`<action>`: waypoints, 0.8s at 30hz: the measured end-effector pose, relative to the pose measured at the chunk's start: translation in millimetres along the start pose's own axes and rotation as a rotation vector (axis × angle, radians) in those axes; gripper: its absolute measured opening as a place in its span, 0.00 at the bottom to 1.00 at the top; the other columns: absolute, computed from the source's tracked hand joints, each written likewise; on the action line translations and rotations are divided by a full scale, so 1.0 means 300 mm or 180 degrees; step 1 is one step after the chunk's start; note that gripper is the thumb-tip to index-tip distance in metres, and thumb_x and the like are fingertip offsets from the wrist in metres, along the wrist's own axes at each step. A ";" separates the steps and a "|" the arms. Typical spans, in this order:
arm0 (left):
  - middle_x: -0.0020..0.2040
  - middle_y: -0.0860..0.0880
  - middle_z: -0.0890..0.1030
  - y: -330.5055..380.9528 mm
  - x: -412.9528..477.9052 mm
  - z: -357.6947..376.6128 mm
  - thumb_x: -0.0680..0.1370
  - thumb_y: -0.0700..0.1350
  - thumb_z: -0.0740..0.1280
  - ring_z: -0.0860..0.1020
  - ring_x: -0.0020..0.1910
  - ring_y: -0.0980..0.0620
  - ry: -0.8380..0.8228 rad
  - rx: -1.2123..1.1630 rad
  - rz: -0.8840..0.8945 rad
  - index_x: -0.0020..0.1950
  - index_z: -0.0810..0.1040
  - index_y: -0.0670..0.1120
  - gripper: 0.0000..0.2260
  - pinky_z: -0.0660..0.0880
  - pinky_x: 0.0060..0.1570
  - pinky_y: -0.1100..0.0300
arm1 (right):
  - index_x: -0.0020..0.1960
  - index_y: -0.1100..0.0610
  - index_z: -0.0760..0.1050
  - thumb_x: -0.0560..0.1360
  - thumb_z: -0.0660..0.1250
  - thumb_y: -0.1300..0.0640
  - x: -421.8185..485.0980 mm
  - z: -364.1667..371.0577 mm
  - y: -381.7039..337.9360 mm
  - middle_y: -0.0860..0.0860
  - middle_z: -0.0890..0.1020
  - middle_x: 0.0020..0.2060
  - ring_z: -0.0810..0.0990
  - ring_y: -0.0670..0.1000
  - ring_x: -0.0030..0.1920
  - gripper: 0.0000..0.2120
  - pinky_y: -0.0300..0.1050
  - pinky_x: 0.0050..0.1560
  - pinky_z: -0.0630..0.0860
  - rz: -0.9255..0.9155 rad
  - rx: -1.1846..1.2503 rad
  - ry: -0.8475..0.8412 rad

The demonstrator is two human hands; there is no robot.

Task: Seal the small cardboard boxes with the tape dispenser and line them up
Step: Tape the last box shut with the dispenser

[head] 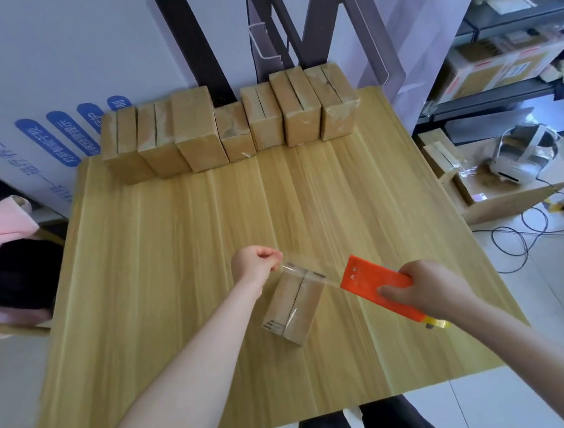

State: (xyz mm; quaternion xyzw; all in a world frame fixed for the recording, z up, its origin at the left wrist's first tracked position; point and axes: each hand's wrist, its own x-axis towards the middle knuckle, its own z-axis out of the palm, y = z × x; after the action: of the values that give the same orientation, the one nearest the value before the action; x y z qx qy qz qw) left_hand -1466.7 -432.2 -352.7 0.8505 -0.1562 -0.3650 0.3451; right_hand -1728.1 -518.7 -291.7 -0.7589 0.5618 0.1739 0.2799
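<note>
Wood-grain table (162, 257): pale top, and the box work is at its near middle.
Cardboard row (196, 132): small boxes stand side by side along the far edge, touching one another, well apart from both hands.
Left hand (255, 261): thumb and fingers pinch the free end of the tape, just beyond the box's far left corner.
Clear tape (312, 269): the strip is pulled taut from left hand to dispenser, over the far end of the box. Whether it touches the box, I can't tell.
Small box (295, 309): it lies on the table between the hands, long axis running away from the person, centre seam along it, shiny film already on top.
Orange tape dispenser (377, 285): just right of the box, mouth facing it.
Right hand (428, 290): wrapped round the dispenser's body.
What it turns on: the strip crosses the seam rather than following it. The box sits under the strip and nearer the person, with the left hand closer to it, so I'd judge both hands must come down together.
</note>
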 end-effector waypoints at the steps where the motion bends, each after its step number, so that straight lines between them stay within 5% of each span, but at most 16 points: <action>1: 0.36 0.48 0.84 -0.004 0.006 0.004 0.72 0.40 0.74 0.81 0.37 0.53 -0.0006 0.0003 -0.0006 0.37 0.81 0.49 0.06 0.72 0.41 0.63 | 0.43 0.51 0.77 0.70 0.67 0.37 0.009 0.006 -0.003 0.46 0.80 0.34 0.81 0.47 0.30 0.17 0.39 0.27 0.74 0.0027 -0.0008 -0.0016; 8: 0.41 0.51 0.84 -0.066 0.033 0.055 0.74 0.43 0.72 0.81 0.40 0.56 0.0090 -0.0006 -0.0104 0.44 0.84 0.46 0.01 0.72 0.43 0.63 | 0.44 0.52 0.75 0.70 0.66 0.37 0.068 0.062 -0.049 0.46 0.78 0.34 0.79 0.48 0.32 0.18 0.37 0.26 0.69 0.0079 -0.0157 0.0003; 13: 0.54 0.51 0.83 -0.103 0.019 0.117 0.79 0.45 0.65 0.77 0.47 0.54 0.0376 0.0256 0.0071 0.54 0.83 0.47 0.08 0.70 0.47 0.63 | 0.43 0.53 0.75 0.71 0.65 0.37 0.086 0.106 -0.113 0.47 0.76 0.33 0.76 0.50 0.33 0.19 0.37 0.25 0.63 0.0017 -0.0322 0.0159; 17: 0.71 0.43 0.69 -0.133 0.009 0.155 0.82 0.48 0.60 0.69 0.69 0.44 0.0604 0.0522 -0.0098 0.73 0.67 0.42 0.21 0.67 0.65 0.52 | 0.44 0.53 0.75 0.71 0.64 0.37 0.078 0.113 -0.130 0.47 0.76 0.33 0.76 0.50 0.33 0.19 0.38 0.26 0.63 -0.0026 -0.0451 0.0279; 21: 0.62 0.48 0.79 -0.175 -0.067 0.166 0.82 0.46 0.61 0.76 0.62 0.50 0.1132 -0.0479 0.0222 0.65 0.77 0.43 0.14 0.70 0.60 0.61 | 0.43 0.54 0.74 0.72 0.64 0.38 0.075 0.121 -0.147 0.47 0.78 0.34 0.78 0.50 0.34 0.18 0.39 0.29 0.68 -0.0077 -0.0388 0.0319; 24: 0.60 0.54 0.80 -0.185 -0.104 0.173 0.78 0.48 0.67 0.75 0.61 0.57 0.0653 -0.0742 0.0400 0.64 0.79 0.46 0.15 0.69 0.62 0.64 | 0.42 0.54 0.73 0.72 0.63 0.38 0.076 0.118 -0.175 0.48 0.78 0.35 0.79 0.51 0.38 0.18 0.40 0.33 0.71 -0.0168 -0.0511 0.0368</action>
State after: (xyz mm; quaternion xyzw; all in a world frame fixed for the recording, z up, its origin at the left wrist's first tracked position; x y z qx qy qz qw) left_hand -1525.0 -401.1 -401.4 0.8261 -0.1296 -0.2696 0.4776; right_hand -1669.4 -502.8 -320.7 -0.8021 0.5410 0.1669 0.1898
